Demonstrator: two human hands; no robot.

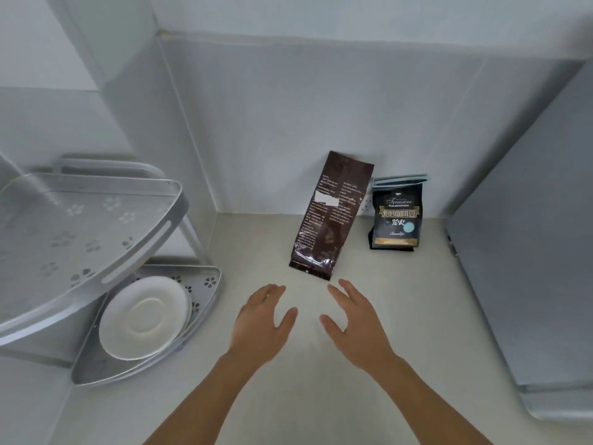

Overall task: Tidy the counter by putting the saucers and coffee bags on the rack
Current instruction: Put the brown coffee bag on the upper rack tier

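hands: left hand (261, 322) and right hand (354, 321) hovering, grip open, empty, flanking for two-sided pickup
target: tall glossy brown coffee bag (330, 216) leaning on wall

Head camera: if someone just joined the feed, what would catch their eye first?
Two open hands, left hand and right hand, hover over the counter, empty. Just beyond them a tall brown coffee bag leans against the back wall, with a smaller dark blue coffee bag upright to its right. At left, white saucers sit on the rack's lower shelf.
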